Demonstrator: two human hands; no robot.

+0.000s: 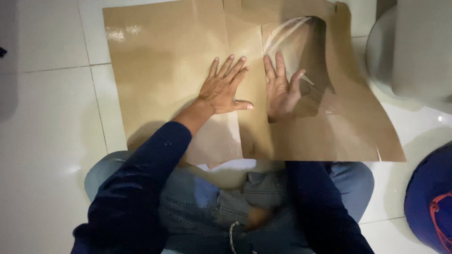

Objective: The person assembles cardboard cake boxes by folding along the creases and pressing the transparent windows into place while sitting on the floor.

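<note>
Head view: the scene is seen from above, over a lap in blue jeans (221, 202) and dark blue sleeves (136, 188).
Brown paper sheet (160, 70): it is spread flat on the white tiled floor (47, 117), in front of the knees; its near edge is laid over the lap.
Clear plastic window (306, 42): a glossy, see-through panel is set into the right part of the paper, and glare is caught on it.
Left hand (223, 89): it is laid palm down on the paper, fully open, fingers spread and thumb stuck out to the right; nothing is gripped.
Right hand (281, 89): it is seen beneath the paper through the clear panel, open with fingers stretched; whether anything is grasped cannot be told.
Spacing: the two hands are placed just beside each other, a fold line running between them.
Surroundings: a grey rounded object (409, 47) is seen at upper right, a blue bag (431, 202) at lower right.
</note>
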